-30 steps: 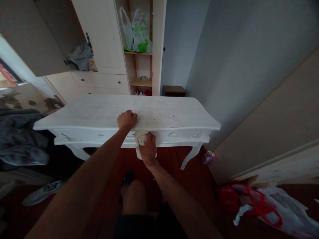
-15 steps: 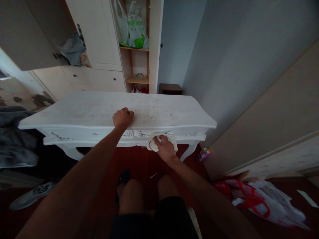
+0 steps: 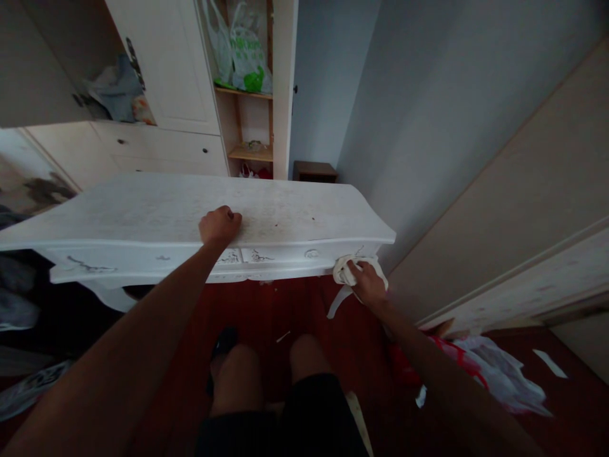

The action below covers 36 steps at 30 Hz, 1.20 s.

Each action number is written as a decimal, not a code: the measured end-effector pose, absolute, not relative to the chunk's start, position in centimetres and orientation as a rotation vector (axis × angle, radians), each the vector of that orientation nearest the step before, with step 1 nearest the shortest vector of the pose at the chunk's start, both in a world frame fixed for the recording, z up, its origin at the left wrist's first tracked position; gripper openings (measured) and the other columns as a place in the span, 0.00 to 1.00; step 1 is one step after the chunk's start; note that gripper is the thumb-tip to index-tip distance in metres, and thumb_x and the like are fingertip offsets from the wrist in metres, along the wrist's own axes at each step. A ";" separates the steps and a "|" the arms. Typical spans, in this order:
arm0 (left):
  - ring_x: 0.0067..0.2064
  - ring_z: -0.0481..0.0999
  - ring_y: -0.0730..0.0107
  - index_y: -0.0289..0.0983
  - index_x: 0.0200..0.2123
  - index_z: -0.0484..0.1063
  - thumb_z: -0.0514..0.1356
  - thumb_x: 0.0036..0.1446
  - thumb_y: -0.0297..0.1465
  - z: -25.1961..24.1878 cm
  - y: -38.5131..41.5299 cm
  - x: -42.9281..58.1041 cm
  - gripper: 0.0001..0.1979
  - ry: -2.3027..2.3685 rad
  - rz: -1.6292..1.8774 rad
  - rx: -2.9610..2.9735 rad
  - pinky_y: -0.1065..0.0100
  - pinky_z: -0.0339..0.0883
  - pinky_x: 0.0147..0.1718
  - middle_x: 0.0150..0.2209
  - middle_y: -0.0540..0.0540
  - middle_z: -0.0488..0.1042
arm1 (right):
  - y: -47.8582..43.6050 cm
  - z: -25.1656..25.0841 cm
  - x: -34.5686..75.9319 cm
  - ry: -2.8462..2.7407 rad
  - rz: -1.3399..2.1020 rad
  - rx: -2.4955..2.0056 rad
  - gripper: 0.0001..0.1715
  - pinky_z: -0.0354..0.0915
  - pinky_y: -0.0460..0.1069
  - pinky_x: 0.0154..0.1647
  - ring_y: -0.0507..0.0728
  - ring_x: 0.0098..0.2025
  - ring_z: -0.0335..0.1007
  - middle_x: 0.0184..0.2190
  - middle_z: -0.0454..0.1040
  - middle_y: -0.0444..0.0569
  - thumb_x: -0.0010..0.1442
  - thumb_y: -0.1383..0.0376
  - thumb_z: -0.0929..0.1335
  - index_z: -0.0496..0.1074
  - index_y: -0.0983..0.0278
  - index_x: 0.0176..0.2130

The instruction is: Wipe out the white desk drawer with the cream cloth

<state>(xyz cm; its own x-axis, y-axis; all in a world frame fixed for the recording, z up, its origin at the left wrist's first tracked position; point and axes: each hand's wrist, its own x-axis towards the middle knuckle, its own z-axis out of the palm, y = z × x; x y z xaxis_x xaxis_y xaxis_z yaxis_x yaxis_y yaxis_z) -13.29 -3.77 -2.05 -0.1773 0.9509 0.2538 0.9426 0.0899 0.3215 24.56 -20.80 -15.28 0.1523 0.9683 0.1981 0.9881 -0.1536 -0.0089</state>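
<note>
A white table [image 3: 143, 197] with carved drawer fronts stands before me, its top marked with greyish smudges. My left hand [image 3: 220, 225] rests as a fist on the tabletop near the front edge; whether anything is inside it cannot be made out. My right hand [image 3: 368, 282] grips a cream-coloured cloth [image 3: 343, 271], pressed against the right end of the drawer front. The cloth hides part of the carving there and the table's right front leg. Left of it, a round carved ornament [image 3: 311, 253] shows on the drawer.
Behind the table is a white cabinet [image 3: 185, 76] with open doors and a plastic bag [image 3: 250, 60] on a shelf. A wall [image 3: 428, 127] runs along the right. Red and clear plastic bags [image 3: 495, 374] lie on the dark red floor [image 3: 257, 311].
My right hand has slid the cloth rightward along the drawer front, uncovering the round ornament. The view has turned slightly right. My left fist stays in place on the tabletop.
</note>
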 end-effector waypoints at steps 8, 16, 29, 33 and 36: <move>0.49 0.79 0.45 0.38 0.43 0.80 0.54 0.62 0.37 -2.0 -3.9 -13.2 0.16 2.294 0.694 1.992 0.52 0.70 0.47 0.46 0.32 0.81 | -20.9 -15.2 24.5 -1.686 -0.214 -2.070 0.37 0.69 0.56 0.56 0.64 0.55 0.72 0.55 0.73 0.59 0.63 0.62 0.69 0.64 0.61 0.69; 0.49 0.79 0.45 0.38 0.44 0.80 0.53 0.62 0.37 -2.1 -3.8 -13.3 0.17 2.287 0.676 1.995 0.52 0.70 0.47 0.45 0.33 0.81 | -18.3 -13.5 19.5 -1.864 -0.247 -1.985 0.35 0.72 0.55 0.51 0.66 0.58 0.69 0.59 0.70 0.60 0.63 0.62 0.70 0.65 0.62 0.67; 0.49 0.78 0.44 0.37 0.51 0.77 0.51 0.62 0.38 -2.7 -3.5 -12.7 0.21 2.335 0.489 2.108 0.51 0.69 0.46 0.47 0.31 0.80 | -17.5 -13.3 18.5 -1.817 -0.235 -2.049 0.29 0.72 0.54 0.50 0.66 0.57 0.70 0.57 0.72 0.61 0.62 0.68 0.70 0.72 0.63 0.62; 0.49 0.79 0.44 0.37 0.50 0.77 0.51 0.63 0.39 -2.5 -3.5 -12.8 0.20 2.325 0.463 2.093 0.51 0.69 0.47 0.47 0.32 0.80 | -18.0 -11.6 18.8 -1.865 -0.067 -1.955 0.31 0.72 0.54 0.51 0.63 0.53 0.74 0.54 0.75 0.56 0.58 0.67 0.73 0.74 0.61 0.61; 0.49 0.79 0.44 0.38 0.49 0.77 0.51 0.63 0.39 -2.4 -3.5 -12.8 0.20 2.324 0.466 2.081 0.51 0.69 0.46 0.46 0.32 0.80 | -18.5 -8.9 18.7 -1.905 0.072 -1.706 0.30 0.72 0.55 0.53 0.62 0.50 0.76 0.50 0.78 0.53 0.56 0.66 0.73 0.77 0.60 0.58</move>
